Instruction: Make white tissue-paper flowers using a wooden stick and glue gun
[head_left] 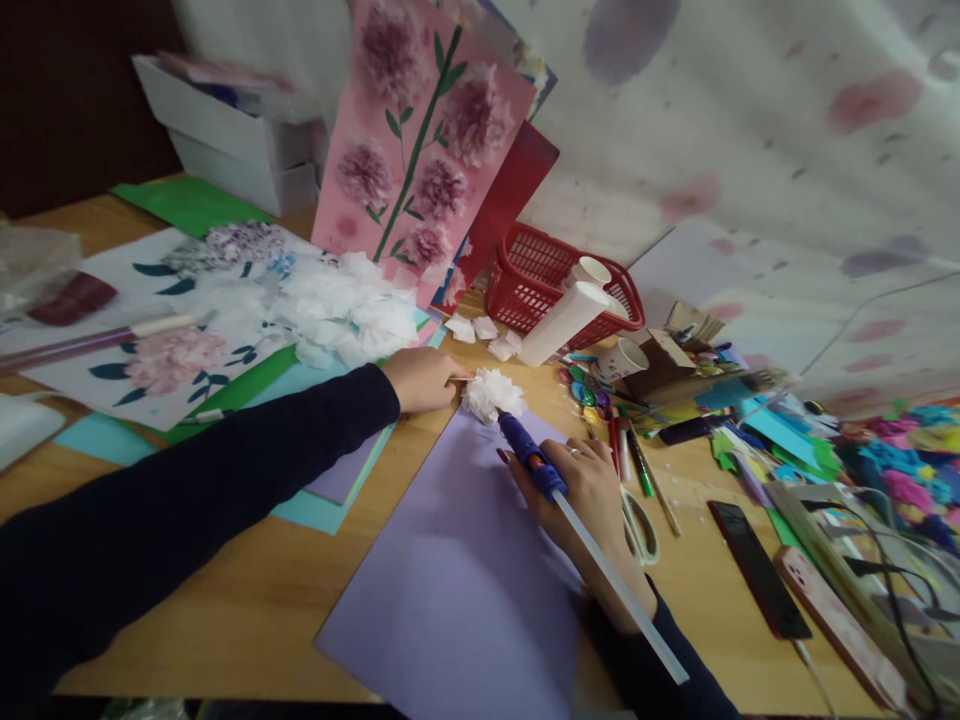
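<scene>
Fingers closed, my left hand pinches what looks like a thin pale stick beside a white ruffled paper flower. That flower sits at the far end of a purple paper sheet. My right hand grips a blue glue gun, its nozzle at the near edge of the flower. From the back of the gun a long translucent glue stick runs toward me. Whether the nozzle touches the petals I cannot tell.
White tissue petals are piled at the left. Behind stand a pink flower picture and a red basket with a white roll. Scissors, pens, a black phone and a power strip lie right.
</scene>
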